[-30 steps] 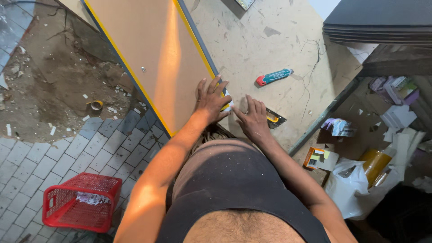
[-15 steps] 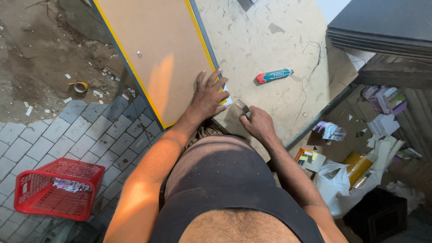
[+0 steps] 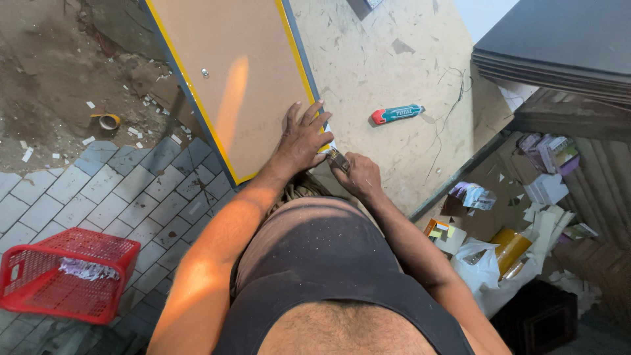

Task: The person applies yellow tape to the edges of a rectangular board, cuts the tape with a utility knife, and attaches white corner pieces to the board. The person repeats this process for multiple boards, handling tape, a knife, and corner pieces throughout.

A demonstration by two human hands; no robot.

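Note:
A brown board (image 3: 230, 72) with yellow edge banding lies on a pale worktable (image 3: 394, 59). My left hand (image 3: 301, 137) rests flat on the board's near right corner, fingers spread. My right hand (image 3: 358, 175) sits just beside it, closed around a small dark-handled tool (image 3: 338, 158) whose tip meets the board's edge at the corner. What kind of tool it is stays unclear.
A teal and red utility knife (image 3: 397, 114) lies on the worktable to the right. Dark sheets (image 3: 559, 46) are stacked at far right. A red plastic basket (image 3: 62, 273) stands on the tiled floor at left. A tape roll (image 3: 108, 122) and scraps litter the ground; bags and papers sit lower right.
The view has shifted slightly. My right hand has drawn nearer to my body along the board's edge with the tool. My left hand stays pressed on the corner.

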